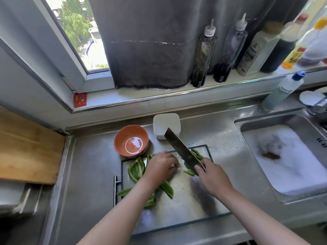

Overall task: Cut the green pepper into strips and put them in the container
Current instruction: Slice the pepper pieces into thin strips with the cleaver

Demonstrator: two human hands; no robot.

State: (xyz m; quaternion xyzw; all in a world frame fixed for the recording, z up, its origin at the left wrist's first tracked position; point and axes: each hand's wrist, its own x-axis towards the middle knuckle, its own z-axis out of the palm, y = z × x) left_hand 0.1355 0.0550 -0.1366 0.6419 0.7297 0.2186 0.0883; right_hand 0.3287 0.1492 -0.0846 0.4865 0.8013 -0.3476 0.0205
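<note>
A white cutting board (180, 197) with a dark rim lies on the steel counter. Large green pepper pieces (136, 169) sit on its left side, and cut strips (196, 154) lie at its far right by the blade. My right hand (210, 175) grips the handle of a cleaver (182, 149), whose blade points away and left over the board. My left hand (161, 167) is curled, fingertips down on the board beside the blade; what it holds down is hidden. An orange bowl (131, 140) and a white square container (166, 125) stand behind the board.
A sink (283, 156) full of foam lies to the right. A wooden board (26, 152) is on the left. Several sauce bottles (228, 48) line the window sill, and a dish-soap bottle (283, 89) stands by the tap. A grey towel (150, 41) hangs over the sill.
</note>
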